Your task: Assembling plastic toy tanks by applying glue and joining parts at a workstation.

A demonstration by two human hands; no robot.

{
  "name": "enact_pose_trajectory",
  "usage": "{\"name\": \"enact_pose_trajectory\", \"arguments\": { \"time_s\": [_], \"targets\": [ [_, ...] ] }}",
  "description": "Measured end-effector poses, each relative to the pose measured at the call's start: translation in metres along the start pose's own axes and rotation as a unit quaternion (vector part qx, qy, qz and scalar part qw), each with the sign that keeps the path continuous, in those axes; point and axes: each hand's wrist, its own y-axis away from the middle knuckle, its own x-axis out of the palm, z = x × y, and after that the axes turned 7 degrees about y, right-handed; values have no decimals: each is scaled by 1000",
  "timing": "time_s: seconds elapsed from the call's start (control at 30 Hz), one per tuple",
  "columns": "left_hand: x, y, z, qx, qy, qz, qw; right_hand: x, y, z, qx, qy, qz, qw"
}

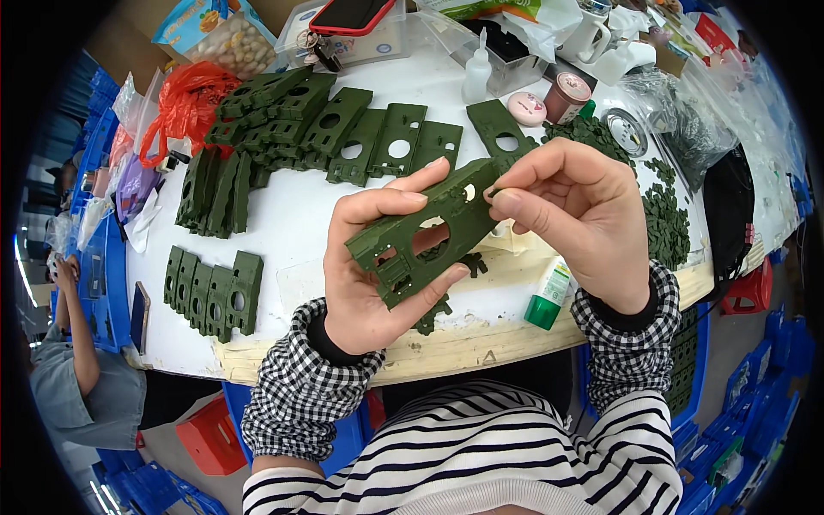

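My left hand (360,309) grips a dark green plastic toy tank hull plate (449,206) by its long edges. The plate is tilted, with a large round hole, a smaller hole and a slotted end showing. At its far right end, my right hand (596,215) pinches a tiny dark green piece (493,194) between thumb and index finger, close to the smaller hole. Most of that piece is hidden by the fingertips, so I cannot tell whether it touches the plate. Below the plate, partly covered by my left hand, lie a few small green parts (433,316).
Matching plates lie in a stack (283,107) and a near-left row (215,296). Piles of small green parts (663,225) are at right. A green-capped glue bottle (549,296) lies near the front edge. A white dropper bottle (477,73) stands behind. Another person (81,369) is at left.
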Motion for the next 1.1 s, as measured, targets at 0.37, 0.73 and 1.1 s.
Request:
{"name": "enact_pose_trajectory", "arguments": {
  "time_s": [0.37, 0.73, 1.1],
  "targets": [
    [-1, 0, 1, 9, -11, 5, 1000, 4, 2, -1, 20, -6, -3, 1000],
    [0, 0, 2, 20, -30, 12, 999, -2, -5, -19, -102, 120, -1, 988],
    [0, 1, 2, 11, -22, 16, 1000, 2, -2, -16, -18, -15, 19, 1000]
  ]
}}
